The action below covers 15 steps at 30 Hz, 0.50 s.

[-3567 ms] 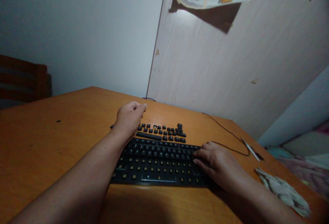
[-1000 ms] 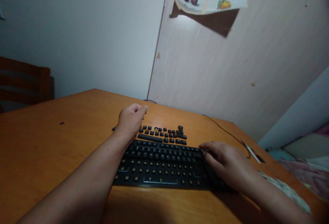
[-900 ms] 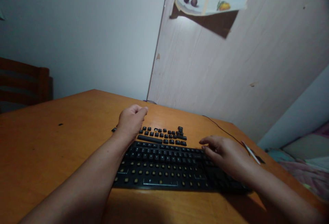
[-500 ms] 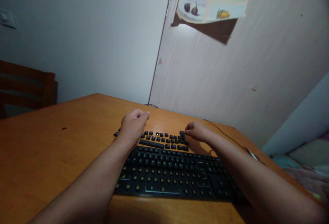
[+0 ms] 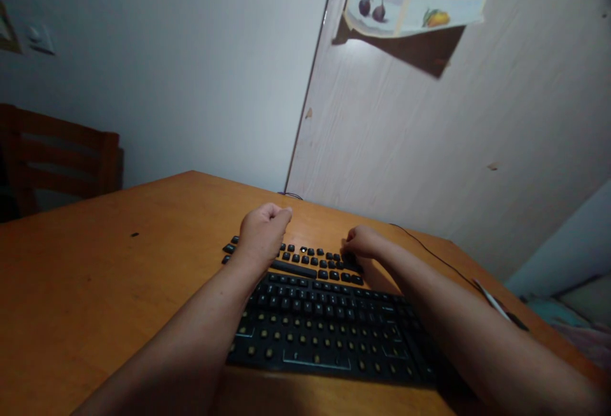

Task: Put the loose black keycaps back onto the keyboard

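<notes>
A black keyboard (image 5: 329, 333) lies on the wooden table, its front rows stripped to bare key stems while the rows farther back still carry keycaps. Behind it, loose black keycaps (image 5: 308, 259) are laid out in rows, with a long space bar keycap (image 5: 296, 269) among them. My left hand (image 5: 264, 231) is closed above the left part of these rows; what its fingers hold, if anything, is hidden. At the right end of the rows, my right hand (image 5: 365, 242) has its fingers pinched together, close to the keycaps there. Whether a keycap is between the fingertips is hard to see.
Far left on the wooden table (image 5: 95, 257) lies a small dark piece (image 5: 134, 235). A thin cable (image 5: 429, 254) runs along the right side towards a white, slim object (image 5: 491, 299). A wooden chair (image 5: 62, 155) stands behind at left, and walls rise behind the table.
The view has turned a little to the left. My right hand has shifted left over the right-end keycaps. My left hand stays closed in about the same place over the table.
</notes>
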Each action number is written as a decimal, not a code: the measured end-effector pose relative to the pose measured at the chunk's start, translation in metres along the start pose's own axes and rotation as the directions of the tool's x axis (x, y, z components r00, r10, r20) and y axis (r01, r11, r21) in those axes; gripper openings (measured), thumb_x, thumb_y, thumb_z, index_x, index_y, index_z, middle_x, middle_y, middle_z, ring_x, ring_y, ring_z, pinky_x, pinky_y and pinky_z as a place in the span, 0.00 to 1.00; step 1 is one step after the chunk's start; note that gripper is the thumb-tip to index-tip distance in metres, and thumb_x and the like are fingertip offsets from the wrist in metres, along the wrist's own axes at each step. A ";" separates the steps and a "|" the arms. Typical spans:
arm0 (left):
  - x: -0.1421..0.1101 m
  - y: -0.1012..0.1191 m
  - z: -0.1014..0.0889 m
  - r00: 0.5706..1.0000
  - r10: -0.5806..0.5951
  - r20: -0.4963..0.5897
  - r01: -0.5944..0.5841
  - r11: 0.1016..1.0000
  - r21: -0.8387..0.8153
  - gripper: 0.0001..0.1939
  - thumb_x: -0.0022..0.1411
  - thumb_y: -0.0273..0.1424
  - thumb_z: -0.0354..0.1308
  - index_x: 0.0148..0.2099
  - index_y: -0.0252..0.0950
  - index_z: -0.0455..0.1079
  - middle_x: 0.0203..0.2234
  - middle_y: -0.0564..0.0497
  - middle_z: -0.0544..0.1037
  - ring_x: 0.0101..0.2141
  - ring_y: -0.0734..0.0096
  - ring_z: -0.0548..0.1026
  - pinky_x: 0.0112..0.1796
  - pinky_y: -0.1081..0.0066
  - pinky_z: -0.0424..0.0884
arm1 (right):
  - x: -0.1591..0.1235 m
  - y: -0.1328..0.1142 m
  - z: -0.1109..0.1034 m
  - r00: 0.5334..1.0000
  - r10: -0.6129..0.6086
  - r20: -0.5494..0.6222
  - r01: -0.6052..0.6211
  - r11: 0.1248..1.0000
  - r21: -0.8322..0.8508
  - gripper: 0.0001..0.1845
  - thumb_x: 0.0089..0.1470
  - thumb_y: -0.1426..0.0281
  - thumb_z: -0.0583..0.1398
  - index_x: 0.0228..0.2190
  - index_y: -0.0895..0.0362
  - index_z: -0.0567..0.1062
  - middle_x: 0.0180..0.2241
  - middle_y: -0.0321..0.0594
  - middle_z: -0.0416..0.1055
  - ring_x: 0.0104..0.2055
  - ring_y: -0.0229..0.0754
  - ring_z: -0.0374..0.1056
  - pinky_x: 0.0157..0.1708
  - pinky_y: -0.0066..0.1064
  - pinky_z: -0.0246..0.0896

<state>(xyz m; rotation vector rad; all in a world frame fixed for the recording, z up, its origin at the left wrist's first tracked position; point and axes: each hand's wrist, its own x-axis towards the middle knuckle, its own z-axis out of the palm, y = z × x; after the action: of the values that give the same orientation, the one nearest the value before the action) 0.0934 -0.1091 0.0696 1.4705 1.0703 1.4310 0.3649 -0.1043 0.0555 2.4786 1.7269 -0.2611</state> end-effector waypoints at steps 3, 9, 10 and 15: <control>0.000 0.000 0.000 1.000 0.005 -0.011 -0.005 1.000 0.012 0.16 0.57 0.40 0.59 0.24 0.37 0.63 0.17 0.56 0.65 0.21 0.74 0.61 0.25 0.73 0.58 | 0.001 -0.001 0.000 1.000 0.007 0.007 -0.007 1.000 -0.001 0.18 0.65 0.62 0.61 0.52 0.57 0.74 0.52 0.45 0.72 0.49 0.47 0.72 0.47 0.45 0.71; -0.002 0.002 0.000 1.000 0.013 -0.018 -0.013 1.000 0.011 0.15 0.56 0.40 0.60 0.24 0.37 0.63 0.17 0.56 0.66 0.21 0.74 0.61 0.26 0.73 0.59 | 0.001 -0.003 -0.001 0.999 0.026 0.019 -0.027 0.999 0.028 0.16 0.65 0.62 0.61 0.50 0.57 0.74 0.51 0.45 0.72 0.48 0.46 0.72 0.46 0.43 0.71; -0.002 0.003 0.000 1.000 0.012 -0.019 -0.012 1.000 0.007 0.15 0.56 0.40 0.60 0.24 0.37 0.63 0.17 0.56 0.66 0.21 0.74 0.62 0.26 0.73 0.59 | 0.001 -0.003 -0.001 0.999 0.030 0.019 -0.031 0.999 0.040 0.16 0.65 0.62 0.61 0.50 0.57 0.74 0.50 0.44 0.73 0.46 0.45 0.72 0.46 0.43 0.72; -0.003 0.005 0.001 1.000 0.004 -0.028 -0.004 1.000 0.001 0.15 0.56 0.40 0.60 0.24 0.37 0.63 0.17 0.56 0.65 0.21 0.74 0.60 0.25 0.73 0.58 | -0.005 0.002 -0.006 0.996 0.038 -0.085 -0.027 0.993 0.118 0.13 0.61 0.62 0.63 0.41 0.59 0.78 0.40 0.45 0.77 0.40 0.44 0.73 0.39 0.35 0.69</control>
<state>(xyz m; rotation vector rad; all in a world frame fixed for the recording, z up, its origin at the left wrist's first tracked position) 0.0947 -0.1135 0.0733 1.4579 1.0857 1.4577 0.3656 -0.1085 0.0619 2.6356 1.7500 -0.2620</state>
